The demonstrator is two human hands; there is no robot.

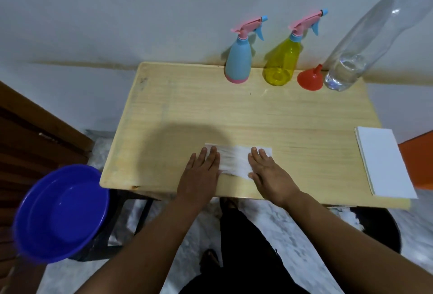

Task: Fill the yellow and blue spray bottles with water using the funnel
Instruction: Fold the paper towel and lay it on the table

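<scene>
Pressing flat on unmarked white tissue (235,159), both hands (201,172).

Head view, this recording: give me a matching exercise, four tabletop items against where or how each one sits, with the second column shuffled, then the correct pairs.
Column one:
1. blue spray bottle
2. red funnel
3. white tissue
4. stack of white paper

Column two:
A. at the table's right edge, untouched
B. flat under both hands at the near edge
C. wide mouth down, between the yellow spray bottle and the clear water bottle
D. upright at the far edge, leftmost in the row

Pairs: 1-D, 2-C, 3-B, 4-A
</scene>
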